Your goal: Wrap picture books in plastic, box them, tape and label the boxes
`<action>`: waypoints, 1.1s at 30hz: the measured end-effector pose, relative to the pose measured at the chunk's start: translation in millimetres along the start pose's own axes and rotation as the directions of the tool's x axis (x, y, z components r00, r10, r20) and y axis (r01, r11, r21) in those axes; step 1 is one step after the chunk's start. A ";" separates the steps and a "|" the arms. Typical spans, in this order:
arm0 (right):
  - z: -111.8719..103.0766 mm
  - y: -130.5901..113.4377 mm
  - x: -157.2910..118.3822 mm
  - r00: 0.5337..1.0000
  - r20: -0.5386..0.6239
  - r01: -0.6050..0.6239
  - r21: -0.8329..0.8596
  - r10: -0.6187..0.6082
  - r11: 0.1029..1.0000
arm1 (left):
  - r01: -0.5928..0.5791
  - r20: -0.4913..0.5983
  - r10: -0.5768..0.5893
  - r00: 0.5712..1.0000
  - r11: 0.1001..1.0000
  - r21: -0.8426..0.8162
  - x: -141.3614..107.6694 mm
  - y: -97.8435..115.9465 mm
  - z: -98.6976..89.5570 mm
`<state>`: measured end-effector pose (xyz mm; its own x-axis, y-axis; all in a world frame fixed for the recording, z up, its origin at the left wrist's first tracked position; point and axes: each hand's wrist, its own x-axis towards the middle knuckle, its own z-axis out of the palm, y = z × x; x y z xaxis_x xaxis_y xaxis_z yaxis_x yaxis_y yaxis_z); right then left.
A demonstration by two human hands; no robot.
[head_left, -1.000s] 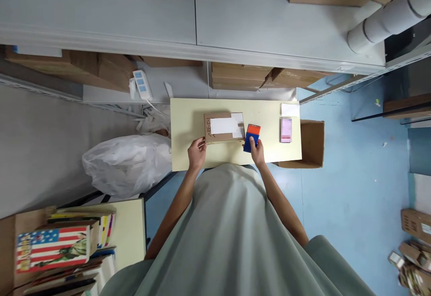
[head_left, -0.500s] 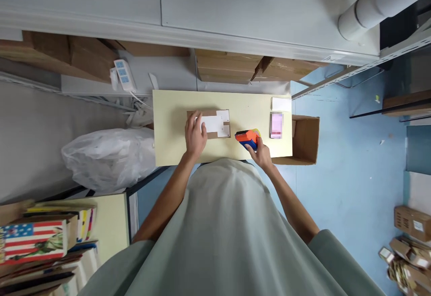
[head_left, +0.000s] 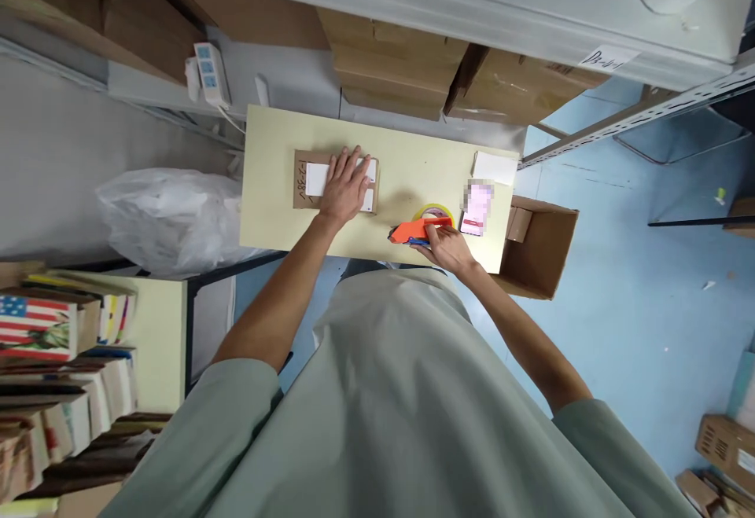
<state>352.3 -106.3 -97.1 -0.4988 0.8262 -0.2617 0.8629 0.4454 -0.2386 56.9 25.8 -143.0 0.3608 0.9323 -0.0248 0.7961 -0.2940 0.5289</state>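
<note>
Left grip (head_left: 343, 194): I have it splayed flat on the box (head_left: 312, 181).
Right grip (head_left: 447, 248): clenched around the tape dispenser (head_left: 416, 230), near the front edge of the counter (head_left: 274, 223).

The left hand (head_left: 344, 192) is lying flat across a small cardboard parcel (head_left: 311, 201), its spread fingers partly covering the white label (head_left: 317, 179). The right hand (head_left: 449, 249) is gripping an orange-and-blue tape dispenser (head_left: 416, 229), whose yellow-rimmed roll (head_left: 421, 210) is showing just ahead of the fingers. Both hands are working over a pale desk (head_left: 268, 188). Just right of the right hand, a pink-faced flat item (head_left: 476, 211) is lying near some white paper (head_left: 494, 167); farther right, an open carton (head_left: 560, 243) is standing beside the desk. Well left of the left hand, a translucent plastic bag (head_left: 168, 223) is bulging.
</note>
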 end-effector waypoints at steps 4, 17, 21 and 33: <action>1.5 3.5 13.5 0.993 0.094 0.083 -0.063 -0.077 0.995 | -0.015 -0.010 0.015 1.000 1.000 0.022 2.6 -6.6 3.3; 18.7 -22.2 41.0 0.985 0.167 0.069 -0.203 -0.034 0.977 | -0.072 -0.063 0.074 0.995 0.997 0.033 3.1 -6.8 4.8; 23.0 -36.2 45.3 0.985 0.172 0.001 -0.208 0.035 0.978 | -0.084 -0.066 0.084 0.994 0.996 0.007 4.3 -7.0 5.1; 48.4 -52.1 60.2 0.984 0.108 -0.117 -0.229 0.145 0.966 | -0.095 -0.053 0.094 0.994 0.995 -0.006 4.9 -6.1 5.3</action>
<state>273.4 -96.5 -145.8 -0.3746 0.8400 -0.3925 0.9107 0.4128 0.0144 56.3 31.0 -150.8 0.4080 0.9103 0.0704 0.7554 -0.3798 0.5340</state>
